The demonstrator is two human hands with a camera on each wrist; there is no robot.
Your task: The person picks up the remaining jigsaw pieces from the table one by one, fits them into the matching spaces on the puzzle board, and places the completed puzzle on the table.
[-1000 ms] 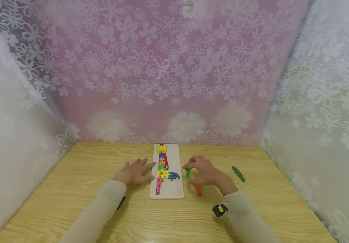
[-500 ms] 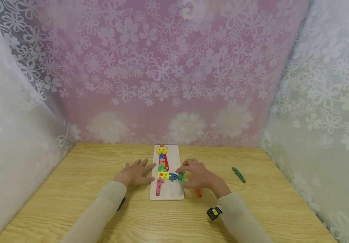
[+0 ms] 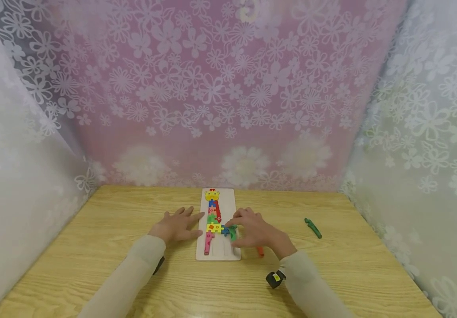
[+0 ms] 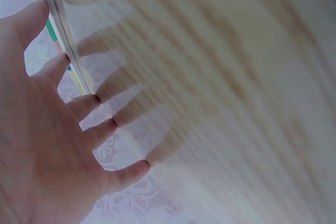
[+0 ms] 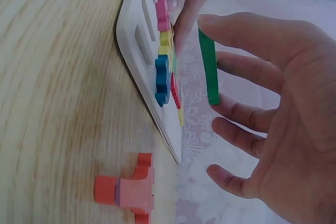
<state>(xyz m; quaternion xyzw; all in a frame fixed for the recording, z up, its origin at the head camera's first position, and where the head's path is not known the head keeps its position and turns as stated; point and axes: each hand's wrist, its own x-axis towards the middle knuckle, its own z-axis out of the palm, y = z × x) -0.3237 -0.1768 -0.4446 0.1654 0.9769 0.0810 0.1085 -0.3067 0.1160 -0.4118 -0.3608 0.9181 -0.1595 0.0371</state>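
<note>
A pale wooden puzzle board (image 3: 228,205) lies on the table, bearing a giraffe of coloured pieces. My left hand (image 3: 178,226) lies flat with spread fingers, its thumb and index finger touching the board's left edge. My right hand (image 3: 255,229) pinches a green puzzle piece (image 5: 209,66) between thumb and fingers, above the board's lower right part. In the right wrist view, a blue piece (image 5: 163,80) sits on the board beneath it, beside bare recesses. A pink leg piece (image 3: 208,243) fills the lower left of the giraffe.
An orange-red piece (image 5: 134,188) lies on the table right of the board, partly covered by my right hand in the head view. Farther right is a dark green piece (image 3: 313,228). Flowered curtains (image 3: 228,88) hang behind the table and at both sides.
My right hand has carried the green piece leftward from beside the board to over its lower right part. The left hand has stayed in place.
</note>
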